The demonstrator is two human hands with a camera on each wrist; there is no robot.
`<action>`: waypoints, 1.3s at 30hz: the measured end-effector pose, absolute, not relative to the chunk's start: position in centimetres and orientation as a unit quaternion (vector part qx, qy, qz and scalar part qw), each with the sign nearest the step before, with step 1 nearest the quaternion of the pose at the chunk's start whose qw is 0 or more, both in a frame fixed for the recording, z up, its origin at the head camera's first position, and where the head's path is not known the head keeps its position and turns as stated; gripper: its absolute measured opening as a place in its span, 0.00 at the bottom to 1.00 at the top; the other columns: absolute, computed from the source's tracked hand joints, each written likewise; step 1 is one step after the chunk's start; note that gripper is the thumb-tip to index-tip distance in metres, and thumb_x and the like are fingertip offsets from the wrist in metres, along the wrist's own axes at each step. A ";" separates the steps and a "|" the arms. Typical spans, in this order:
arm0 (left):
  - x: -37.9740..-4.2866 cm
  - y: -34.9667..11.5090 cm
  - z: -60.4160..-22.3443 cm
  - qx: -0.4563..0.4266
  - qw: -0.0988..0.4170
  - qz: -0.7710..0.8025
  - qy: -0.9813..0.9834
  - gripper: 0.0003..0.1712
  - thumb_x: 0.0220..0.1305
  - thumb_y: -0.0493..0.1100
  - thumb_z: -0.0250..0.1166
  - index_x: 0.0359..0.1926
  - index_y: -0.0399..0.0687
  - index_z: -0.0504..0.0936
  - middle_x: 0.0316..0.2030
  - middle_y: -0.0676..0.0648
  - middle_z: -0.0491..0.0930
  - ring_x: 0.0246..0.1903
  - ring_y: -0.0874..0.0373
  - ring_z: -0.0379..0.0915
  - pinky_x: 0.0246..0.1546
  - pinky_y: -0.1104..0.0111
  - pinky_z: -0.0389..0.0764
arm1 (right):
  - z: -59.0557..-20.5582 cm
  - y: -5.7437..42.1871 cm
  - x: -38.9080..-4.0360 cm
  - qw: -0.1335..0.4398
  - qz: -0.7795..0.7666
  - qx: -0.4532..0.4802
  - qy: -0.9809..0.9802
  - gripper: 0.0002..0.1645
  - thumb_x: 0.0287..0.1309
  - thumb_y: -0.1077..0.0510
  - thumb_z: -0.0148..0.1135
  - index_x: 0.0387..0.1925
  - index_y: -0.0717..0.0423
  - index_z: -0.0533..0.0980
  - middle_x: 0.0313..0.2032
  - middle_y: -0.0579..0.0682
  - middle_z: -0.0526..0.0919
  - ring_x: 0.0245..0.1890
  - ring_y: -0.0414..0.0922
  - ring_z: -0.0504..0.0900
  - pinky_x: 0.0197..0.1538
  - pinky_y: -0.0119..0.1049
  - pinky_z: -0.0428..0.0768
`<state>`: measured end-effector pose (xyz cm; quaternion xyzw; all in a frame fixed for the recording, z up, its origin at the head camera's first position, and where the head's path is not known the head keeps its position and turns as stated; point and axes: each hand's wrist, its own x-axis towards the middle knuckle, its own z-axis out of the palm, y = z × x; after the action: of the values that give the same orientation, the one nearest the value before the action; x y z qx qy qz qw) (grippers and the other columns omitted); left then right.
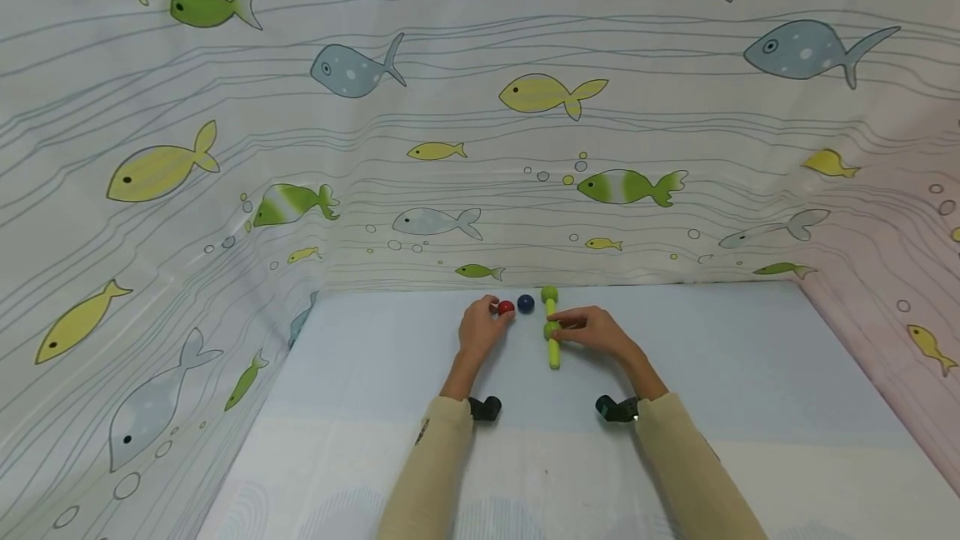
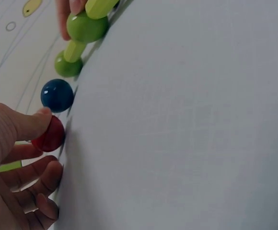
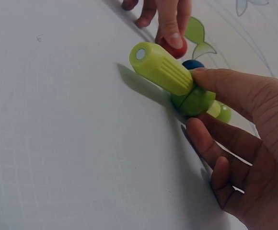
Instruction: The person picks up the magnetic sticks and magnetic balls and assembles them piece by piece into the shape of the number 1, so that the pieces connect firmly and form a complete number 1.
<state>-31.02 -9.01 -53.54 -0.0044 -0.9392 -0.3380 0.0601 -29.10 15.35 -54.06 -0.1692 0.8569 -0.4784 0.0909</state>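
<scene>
My left hand [image 1: 483, 330] pinches a small red ball [image 2: 52, 134] between thumb and fingers on the table. Right beside it sits a dark blue ball [image 1: 526, 303]. My right hand [image 1: 596, 332] grips a green ball [image 3: 196, 99] that joins two yellow-green rods in a line. The nearer ribbed rod [image 3: 160, 67] points toward me and has a round metallic disc in its end. At the far end of the line is another green ball [image 1: 550, 294], close to the back wall. The blue ball lies between the red one and this line.
The pale table [image 1: 375, 357] meets a fabric wall [image 1: 420, 190] printed with fish and wavy lines just behind the balls. Similar fabric walls rise at the left and right. A dark wrist camera [image 1: 485, 408] sits at each sleeve cuff.
</scene>
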 end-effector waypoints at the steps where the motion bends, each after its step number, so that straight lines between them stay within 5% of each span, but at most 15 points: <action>1: -31.0 -9.0 -53.5 -0.005 0.060 -0.337 -0.940 0.22 0.61 0.49 0.71 0.50 0.40 0.82 0.41 0.42 0.83 0.43 0.48 0.78 0.42 0.56 0.78 | -54.1 15.3 -29.1 0.091 -0.479 -0.169 0.857 0.22 0.58 0.49 0.71 0.53 0.51 0.83 0.49 0.49 0.84 0.50 0.48 0.81 0.52 0.47 0.78; 27: -29.1 -9.3 -53.6 -0.032 0.083 -0.371 -0.924 0.17 0.59 0.44 0.72 0.46 0.39 0.83 0.38 0.43 0.84 0.42 0.49 0.78 0.44 0.57 0.77 | -54.0 15.3 -29.0 0.093 -0.479 -0.169 0.857 0.23 0.58 0.49 0.71 0.54 0.49 0.82 0.50 0.48 0.84 0.50 0.47 0.81 0.53 0.47 0.77; 39: -27.8 -9.6 -53.5 -0.077 0.044 -0.354 -0.931 0.16 0.60 0.46 0.72 0.45 0.43 0.83 0.39 0.46 0.84 0.41 0.52 0.77 0.42 0.59 0.76 | -53.9 15.3 -29.0 0.091 -0.480 -0.178 0.854 0.23 0.59 0.49 0.70 0.55 0.50 0.82 0.51 0.49 0.84 0.52 0.48 0.81 0.54 0.48 0.77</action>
<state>-27.81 -9.57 -53.48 -0.0768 -0.9312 -0.3537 0.0441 -28.96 15.32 -53.93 -0.1776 0.8541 -0.4802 0.0912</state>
